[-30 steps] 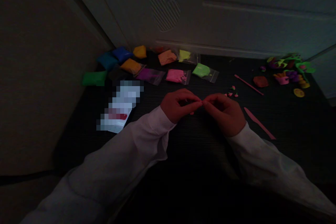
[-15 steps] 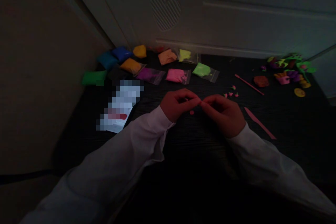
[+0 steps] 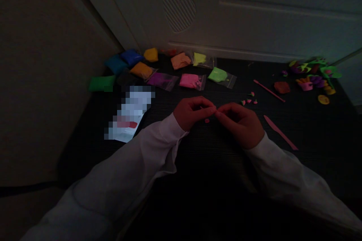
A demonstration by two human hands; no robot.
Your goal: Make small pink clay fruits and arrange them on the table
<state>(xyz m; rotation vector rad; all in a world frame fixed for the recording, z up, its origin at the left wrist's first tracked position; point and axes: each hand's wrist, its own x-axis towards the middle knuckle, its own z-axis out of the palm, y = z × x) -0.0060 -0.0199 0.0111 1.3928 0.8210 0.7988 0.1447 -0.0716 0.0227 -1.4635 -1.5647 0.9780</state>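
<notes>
My left hand (image 3: 191, 113) and my right hand (image 3: 240, 123) meet fingertip to fingertip above the dark table. Both are closed in a pinch; whatever lies between the tips is too small and dim to make out. Just below the left fingers, a small pink disc of clay (image 3: 207, 121) lies on the tabletop. Beyond the right hand sit several tiny pink clay pieces with green tops (image 3: 249, 101). A pink plastic clay knife (image 3: 279, 131) rests to the right of that hand, and a thin pink modelling stick (image 3: 269, 90) lies farther back.
Bags of coloured clay, among them a pink one (image 3: 190, 81) and a light green one (image 3: 220, 76), line the back and left. A lit phone screen (image 3: 132, 115) lies left. Finished clay figures (image 3: 313, 77) and a reddish-brown lump (image 3: 282, 87) stand right. A white panel (image 3: 243, 26) rises behind.
Almost nothing differs. Both hands keep the same fingertip pinch, and the whole view has shifted very slightly.
</notes>
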